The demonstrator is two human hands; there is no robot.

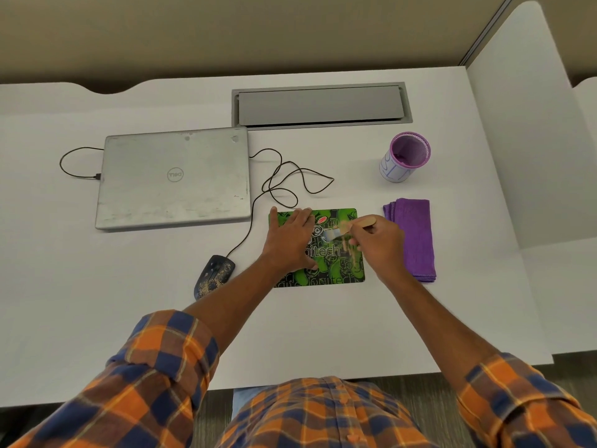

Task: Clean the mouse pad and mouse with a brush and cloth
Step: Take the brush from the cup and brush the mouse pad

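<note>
In right fingers point(356, 242), brush point(365, 220) over pad point(336, 277).

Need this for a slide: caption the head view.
Left hand presses the mouse pad while right hand holds a brush over it, dusty mouse alongside.

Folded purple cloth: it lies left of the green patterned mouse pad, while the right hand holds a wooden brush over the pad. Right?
No. The head view shows the folded purple cloth right of the green patterned mouse pad, not left. The right hand does hold the wooden brush over the pad.
</note>
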